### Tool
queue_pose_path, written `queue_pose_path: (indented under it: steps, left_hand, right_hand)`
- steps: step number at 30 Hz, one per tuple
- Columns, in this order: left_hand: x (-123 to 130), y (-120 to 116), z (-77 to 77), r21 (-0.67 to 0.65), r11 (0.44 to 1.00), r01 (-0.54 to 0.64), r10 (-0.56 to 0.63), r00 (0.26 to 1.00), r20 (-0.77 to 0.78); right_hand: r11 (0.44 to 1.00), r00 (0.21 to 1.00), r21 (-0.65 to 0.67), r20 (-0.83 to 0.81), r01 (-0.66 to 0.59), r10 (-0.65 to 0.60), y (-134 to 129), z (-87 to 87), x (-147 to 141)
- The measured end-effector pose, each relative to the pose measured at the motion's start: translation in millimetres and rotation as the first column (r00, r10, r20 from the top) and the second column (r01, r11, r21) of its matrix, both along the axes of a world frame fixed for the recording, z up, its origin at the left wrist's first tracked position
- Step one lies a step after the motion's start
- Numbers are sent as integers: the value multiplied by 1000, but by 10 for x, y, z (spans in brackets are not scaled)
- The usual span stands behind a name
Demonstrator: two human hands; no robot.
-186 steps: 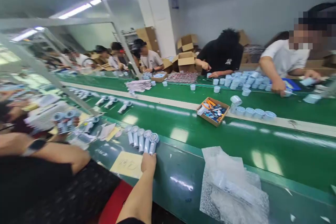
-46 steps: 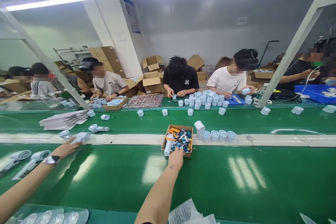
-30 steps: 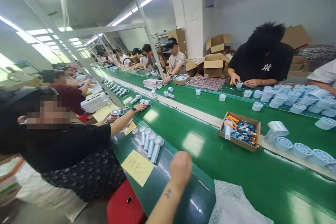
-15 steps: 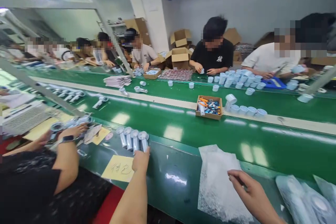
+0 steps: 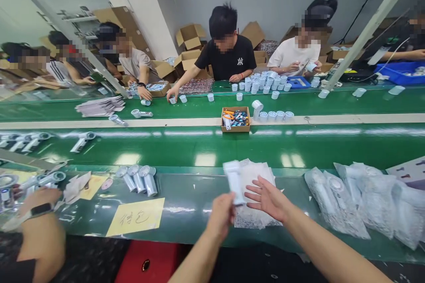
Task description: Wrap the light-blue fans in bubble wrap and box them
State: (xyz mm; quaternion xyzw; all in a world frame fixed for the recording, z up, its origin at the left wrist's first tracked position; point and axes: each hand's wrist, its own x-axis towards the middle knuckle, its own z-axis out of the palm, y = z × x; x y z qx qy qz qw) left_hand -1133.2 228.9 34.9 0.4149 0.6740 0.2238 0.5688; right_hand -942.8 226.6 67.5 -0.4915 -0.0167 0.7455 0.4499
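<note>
My left hand (image 5: 222, 213) is closed around the lower end of a light-blue handheld fan (image 5: 233, 179), held up over the bench and slightly blurred. My right hand (image 5: 267, 198) is open, fingers spread, just right of the fan; I cannot tell whether a fingertip touches it. Beneath both lies a stack of translucent plastic bags (image 5: 257, 221). Three similar fans (image 5: 137, 179) lie side by side to the left, behind a yellow sheet of paper (image 5: 136, 216) with handwriting. At the right, several bagged fans (image 5: 368, 196) are piled on the bench.
A green conveyor (image 5: 186, 141) runs across behind the bench. On its pale centre strip stand a cardboard box of parts (image 5: 235, 119) and several light-blue cups (image 5: 272, 117). At the left, a co-worker's hand (image 5: 41, 201) is among more fans. Other people sit along the far side.
My left hand has taken one fan from the row at the left and brought it right, over the bags. My right hand has turned with spread fingers. The view has swung right.
</note>
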Motion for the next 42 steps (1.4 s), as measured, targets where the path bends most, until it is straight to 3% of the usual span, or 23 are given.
queue_pose_path:
  steps: [1, 2, 4, 6, 7, 9, 12, 15, 18, 20, 22, 25, 28, 31, 35, 38, 42]
  left_hand:
    - [166, -166, -33, 22, 990, 139, -140, 981, 131]
    - [268, -296, -83, 115, 959, 260, -275, 950, 150]
    - [292, -435, -226, 340, 811, 476, -485, 872, -63]
    - [175, -433, -401, 435, 616, 656, -492, 752, -438]
    - [111, -396, -484, 428, 551, 716, -456, 688, -565]
    - [45, -294, -599, 407, 506, 761, -412, 627, -661]
    - [170, -136, -543, 454, 523, 721, -373, 673, -639]
    - [477, -3, -205, 494, 621, 608, -343, 778, -527]
    - [753, 103, 203, 457, 781, 426, -412, 901, -136]
    - [837, 150, 389, 387, 854, 348, -421, 899, 118]
    - [841, 175, 475, 325, 894, 307, -397, 881, 260]
    - [826, 169, 478, 282, 901, 329, -411, 855, 317]
    - [920, 126, 459, 292, 871, 395, -475, 831, 291]
    - [1070, 82, 485, 248, 859, 449, -512, 776, 368]
    - [1146, 50, 510, 113, 924, 366, -372, 782, 500]
    - [1148, 42, 400, 71, 937, 341, -331, 806, 490]
    - [1233, 46, 125, 216, 867, 448, -498, 779, 381]
  right_hand:
    - [1000, 1000, 6, -30, 2, -2, 15, 18, -13]
    - [1000, 1000, 11, -21, 23, -23, 11, 25, 11]
    - [997, 997, -2, 15, 71, -71, -58, 5, 175]
    - [996, 995, -13, 37, 89, -89, -200, -40, 441]
    - [997, 996, -6, 39, 77, -77, -292, -62, 585]
    - [999, 999, 26, 26, 24, -24, -493, -89, 835]
    - [996, 997, 64, -23, -67, 69, -763, -59, 1008]
    - [977, 981, 173, -127, -127, 150, -879, 41, 919]
    - [925, 940, 325, -204, -198, 273, -812, 143, 747]
    - [905, 929, 358, -195, -230, 314, -736, 173, 703]
    - [916, 949, 336, -147, -219, 281, -703, 164, 748]
    - [940, 974, 295, -91, -172, 207, -768, 114, 906]
    - [913, 948, 356, -166, -200, 272, -865, 71, 1016]
    - [884, 914, 428, -252, -190, 319, -874, 30, 1035]
    - [898, 953, 433, -232, -79, 195, -844, -63, 1029]
    - [910, 963, 412, -223, -44, 148, -851, -144, 999]
    - [899, 951, 430, -235, -86, 203, -738, -208, 957]
